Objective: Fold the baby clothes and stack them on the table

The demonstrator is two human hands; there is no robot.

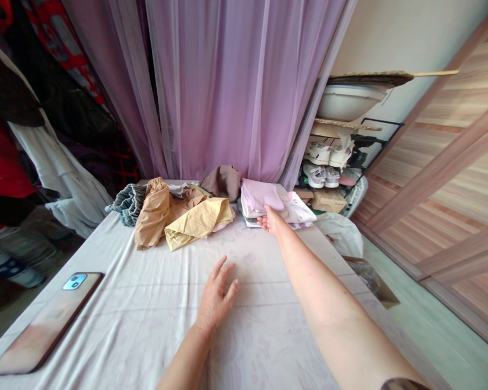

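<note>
Lilac cloth, right fingers touching, left fingers spread

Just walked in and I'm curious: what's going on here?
A person's right hand touches the lilac cloth atop a folded stack; whether it grips is unclear. The left hand is open and empty over the pale cover. A rumpled heap of clothes lies left of the stack, a phone at near left.

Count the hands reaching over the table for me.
2: the left hand, nearer the camera than the yellow cloth, and the right hand, at the folded lilac cloth on the stack.
</note>
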